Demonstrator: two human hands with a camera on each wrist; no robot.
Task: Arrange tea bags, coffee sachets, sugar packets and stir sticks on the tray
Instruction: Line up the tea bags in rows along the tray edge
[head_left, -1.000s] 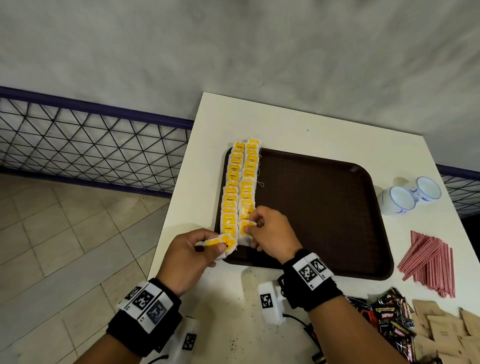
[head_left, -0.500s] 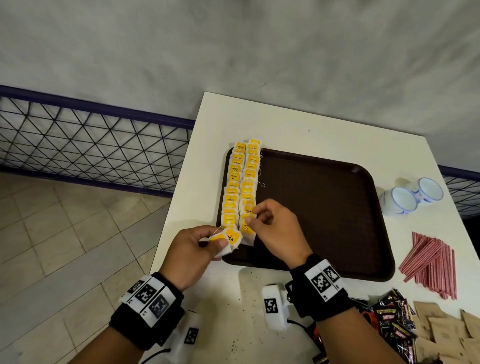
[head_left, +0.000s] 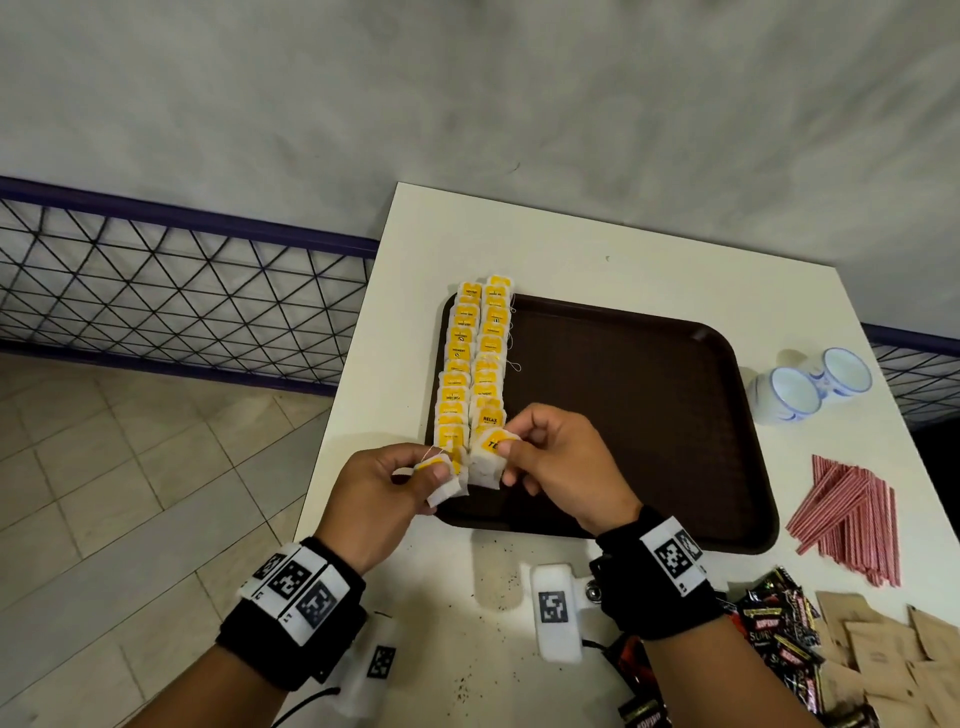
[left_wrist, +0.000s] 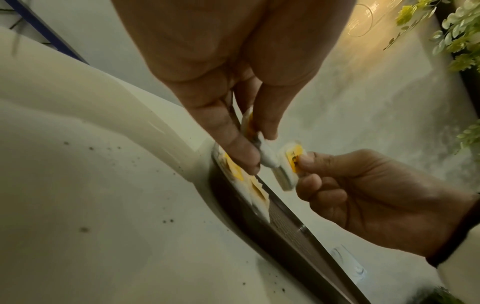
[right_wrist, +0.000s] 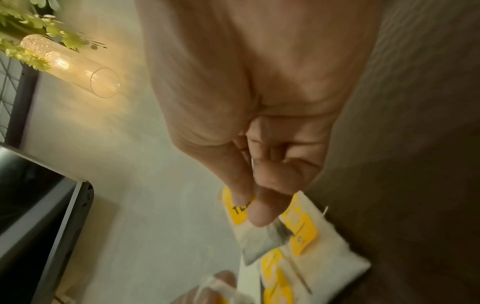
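Note:
A dark brown tray (head_left: 623, 405) lies on the white table (head_left: 597, 249). Two rows of white tea bags with yellow tags (head_left: 475, 353) run along its left side. My right hand (head_left: 511, 451) pinches one tea bag (head_left: 488, 460) by its yellow tag just above the near end of the right row; the same tea bag (right_wrist: 240, 211) shows between thumb and finger in the right wrist view. My left hand (head_left: 431, 470) grips a small bunch of tea bags (head_left: 447, 486) at the tray's near left corner, seen too in the left wrist view (left_wrist: 265, 154).
Red stir sticks (head_left: 852, 519) lie right of the tray. Black coffee sachets (head_left: 779, 639) and brown sugar packets (head_left: 893, 660) are heaped at the near right. Two white cups (head_left: 810, 384) stand at the far right. A metal mesh fence (head_left: 182, 291) borders the table's left.
My right hand left the laid row, took a tea bag from the left hand's bunch and now holds it lifted. The left hand stays at the tray's corner.

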